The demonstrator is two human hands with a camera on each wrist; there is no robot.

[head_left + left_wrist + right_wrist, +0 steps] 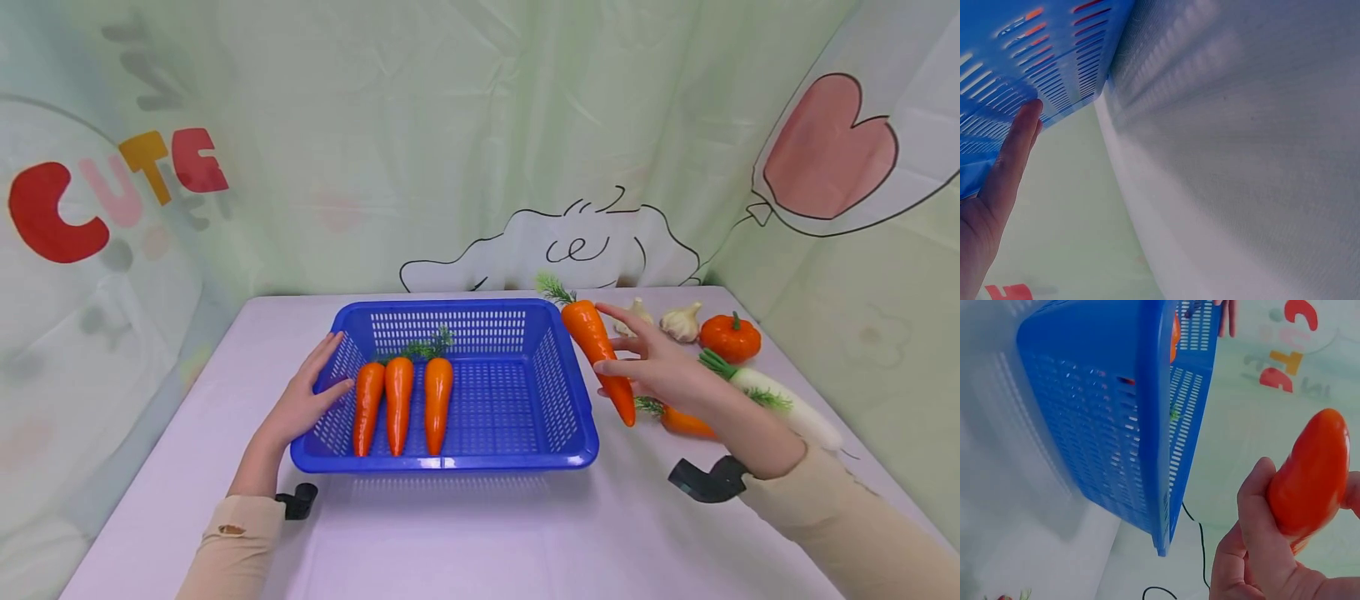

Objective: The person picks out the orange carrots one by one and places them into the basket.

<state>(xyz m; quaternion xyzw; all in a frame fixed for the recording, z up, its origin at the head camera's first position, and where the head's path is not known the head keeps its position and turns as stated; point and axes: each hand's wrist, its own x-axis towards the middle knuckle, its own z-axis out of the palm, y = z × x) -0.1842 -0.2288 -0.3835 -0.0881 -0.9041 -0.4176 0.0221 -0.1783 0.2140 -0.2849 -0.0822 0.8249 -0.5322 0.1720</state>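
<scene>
My right hand [652, 358] holds an orange carrot [595, 337] with a green leafy top, pinched between thumb and fingers. The carrot tilts beside the right rim of a blue perforated basket [444, 463], its tip pointing down towards me. In the right wrist view that carrot [1313, 475] shows end-on, above the rim's level. Inside the basket, three carrots [399, 404] lie side by side on the left half. My left hand [300, 396] grips the basket's left side, its thumb over the rim and its fingers [1013, 153] along the outer wall.
At the right of the table lie another carrot [686, 423], a white radish [795, 408], a small orange pumpkin [730, 337] and garlic bulbs [681, 322]. A printed curtain [337, 150] hangs behind the pale table [450, 542].
</scene>
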